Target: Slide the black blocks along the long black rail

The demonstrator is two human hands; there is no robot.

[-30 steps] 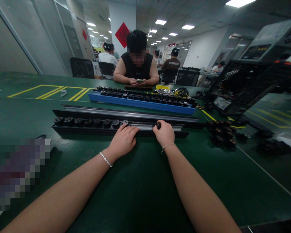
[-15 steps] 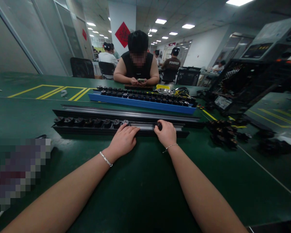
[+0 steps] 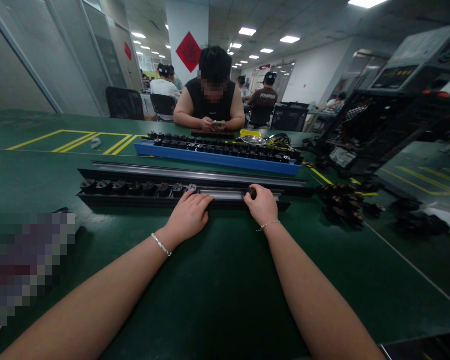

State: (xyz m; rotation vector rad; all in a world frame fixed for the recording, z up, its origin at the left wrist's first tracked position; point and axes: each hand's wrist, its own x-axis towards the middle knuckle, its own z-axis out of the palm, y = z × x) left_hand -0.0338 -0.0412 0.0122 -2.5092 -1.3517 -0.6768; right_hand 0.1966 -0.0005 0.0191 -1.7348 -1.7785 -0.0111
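A long black rail with a silvery inner channel (image 3: 225,193) lies crosswise in front of me. Several round black socket-like pieces (image 3: 149,188) sit in a row in its left half. My left hand (image 3: 188,214) rests over the near wall, fingers stretched out flat, fingertips at the last piece of that row. Farther right along the channel, my right hand (image 3: 263,204) pinches one small round black piece (image 3: 252,192) between thumb and fingers. Its underside is hidden, so I cannot tell whether it touches the channel.
A second black rail (image 3: 210,176) lies just behind. Beyond it stands a blue rail (image 3: 217,159) with rows of black pieces. A pile of black parts (image 3: 343,205) is at right, near an open computer case (image 3: 363,125). Across the table a person (image 3: 212,95) holds a phone.
My right hand has shifted a little to the right along the rail, with the round black piece still pinched. My left hand stays in place on the rail.
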